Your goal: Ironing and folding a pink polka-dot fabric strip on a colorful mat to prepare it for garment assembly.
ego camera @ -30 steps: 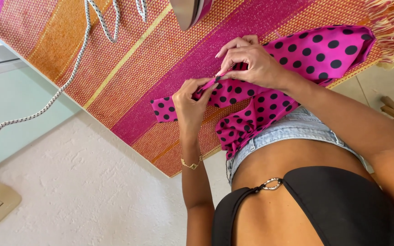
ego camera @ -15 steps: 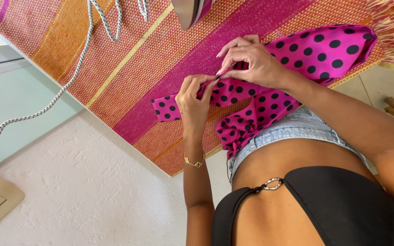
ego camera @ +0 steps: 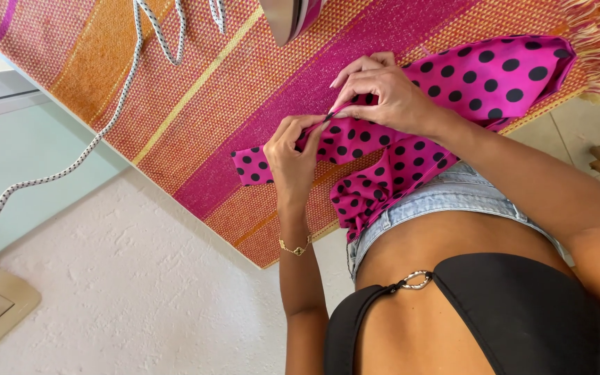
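We pinch the pink polka-dot cloth (ego camera: 411,149) in our left hand (ego camera: 292,154), fingers closed on its narrow end, while just right of that grip our right hand (ego camera: 382,97) nips the same fold; we keep it taut over the striped mat (ego camera: 196,104), working below the iron (ego camera: 292,15)

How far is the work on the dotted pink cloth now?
Done: the woven striped cover is spread and the iron stands aside. In hand: the left hand and right hand pinch the dotted pink cloth. Left: the bunched part hangs off the edge, not flat.
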